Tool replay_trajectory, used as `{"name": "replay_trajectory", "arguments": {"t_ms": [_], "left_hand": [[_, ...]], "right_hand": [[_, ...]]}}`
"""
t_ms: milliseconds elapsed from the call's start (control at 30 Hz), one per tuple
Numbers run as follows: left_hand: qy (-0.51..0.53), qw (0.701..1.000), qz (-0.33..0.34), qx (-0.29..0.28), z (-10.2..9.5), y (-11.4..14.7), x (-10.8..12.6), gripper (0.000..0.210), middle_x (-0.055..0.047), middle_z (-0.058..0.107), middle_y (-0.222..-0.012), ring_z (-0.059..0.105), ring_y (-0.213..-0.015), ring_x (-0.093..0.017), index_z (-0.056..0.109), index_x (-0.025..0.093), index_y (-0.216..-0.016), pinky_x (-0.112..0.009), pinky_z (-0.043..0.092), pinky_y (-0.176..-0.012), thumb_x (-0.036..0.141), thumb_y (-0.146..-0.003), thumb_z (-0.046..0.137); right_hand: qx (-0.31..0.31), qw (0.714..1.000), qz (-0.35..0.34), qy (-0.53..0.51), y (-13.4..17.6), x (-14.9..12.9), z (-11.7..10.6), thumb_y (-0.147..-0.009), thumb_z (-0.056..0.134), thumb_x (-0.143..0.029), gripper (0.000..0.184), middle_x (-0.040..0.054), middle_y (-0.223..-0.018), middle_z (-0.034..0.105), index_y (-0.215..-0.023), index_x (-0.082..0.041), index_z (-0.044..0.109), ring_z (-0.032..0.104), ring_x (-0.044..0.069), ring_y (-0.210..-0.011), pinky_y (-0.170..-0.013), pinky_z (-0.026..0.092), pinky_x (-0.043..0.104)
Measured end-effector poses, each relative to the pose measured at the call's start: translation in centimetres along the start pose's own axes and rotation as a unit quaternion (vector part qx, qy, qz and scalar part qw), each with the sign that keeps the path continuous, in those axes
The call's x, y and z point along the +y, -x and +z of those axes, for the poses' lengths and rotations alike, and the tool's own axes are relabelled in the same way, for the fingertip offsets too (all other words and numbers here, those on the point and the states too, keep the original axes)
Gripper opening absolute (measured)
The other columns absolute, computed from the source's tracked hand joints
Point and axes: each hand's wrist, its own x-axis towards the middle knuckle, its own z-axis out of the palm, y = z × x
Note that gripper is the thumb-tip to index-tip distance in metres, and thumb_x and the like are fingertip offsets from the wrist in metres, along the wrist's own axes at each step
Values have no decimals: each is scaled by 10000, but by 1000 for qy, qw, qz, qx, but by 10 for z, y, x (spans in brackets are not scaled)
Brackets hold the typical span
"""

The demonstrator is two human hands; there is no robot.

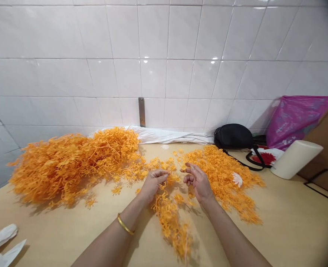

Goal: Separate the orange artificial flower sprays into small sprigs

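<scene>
Thumb and fingers of my left hand are closed in a pinch on an orange artificial flower sprig, which trails down toward me and blurs at its lower end. Beside it, my right hand has its fingers apart and partly curled, close to small orange blossoms; nothing shows in its grasp. On the left lies a large tangled heap of orange artificial flowers. A flatter pile of the same flowers spreads to the right, with a white flower piece on top.
Behind the table stands a white tiled wall with folded white cloth along its foot. At right are a black bag, a cream cylinder, a purple plastic bag and a cardboard box. White pieces lie lower left.
</scene>
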Motion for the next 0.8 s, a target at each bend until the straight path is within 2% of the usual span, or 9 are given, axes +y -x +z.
{"name": "replay_trajectory", "arguments": {"t_ms": [67,133,233,367,467,533,633,700,800], "left_hand": [[-40,999,32,-19,5,0,-4,146,16,477,-523,358,-439,-59,615,154,-686,-190,250,-421,287,-624,606],[-84,992,60,-70,10,2,-8,125,10,481,-530,357,-451,-63,599,155,-639,-191,270,-438,275,-658,567],[-141,981,81,-107,14,4,-16,106,7,478,-531,383,-469,-83,581,175,-618,-193,297,-441,256,-671,537],[-161,980,113,-29,9,-1,-20,106,-16,503,-611,452,-533,-110,545,173,-547,-203,357,-461,240,-625,572],[-138,987,80,29,5,-2,-15,113,-4,497,-568,441,-484,-107,549,177,-606,-193,326,-415,284,-627,578],[-133,987,74,48,7,3,-11,116,4,511,-548,425,-449,-98,553,178,-652,-192,317,-408,292,-637,567],[-143,982,116,29,13,10,-10,104,1,546,-558,431,-431,-90,566,174,-694,-208,349,-450,267,-656,540],[-161,977,141,1,15,10,-13,119,-6,552,-562,441,-435,-89,579,172,-701,-212,351,-461,271,-679,516],[-171,975,140,-28,15,7,-20,165,-15,555,-576,430,-433,-87,593,177,-727,-217,337,-457,301,-711,485]], "right_hand": [[-10,1000,10,20,2,-1,2,-716,501,-482,366,26,-788,594,-925,-181,518,502,69,-444,-395,311,193],[-38,997,8,69,3,3,5,-706,513,-498,386,23,-786,596,-930,-184,512,486,66,-425,-390,315,193],[-64,983,-39,166,6,10,10,-705,518,-492,411,13,-753,587,-982,-188,503,481,80,-445,-431,371,212],[16,930,-155,333,7,15,11,-742,470,-481,368,51,-822,578,-924,-171,552,537,135,-662,-570,418,239],[59,907,-176,378,5,12,8,-763,434,-474,350,52,-804,579,-892,-174,563,532,141,-685,-591,413,244],[59,932,-144,327,4,10,5,-769,411,-487,353,42,-758,579,-825,-173,563,524,126,-616,-544,407,234],[55,983,-52,166,1,6,2,-737,434,-525,381,33,-700,580,-775,-162,542,498,99,-495,-440,373,213],[61,996,4,59,-2,4,1,-699,482,-539,399,39,-710,597,-809,-160,538,505,95,-478,-413,361,204],[49,998,30,-35,-4,0,-1,-662,560,-501,354,30,-747,621,-811,-181,536,528,97,-513,-430,379,203]]}}
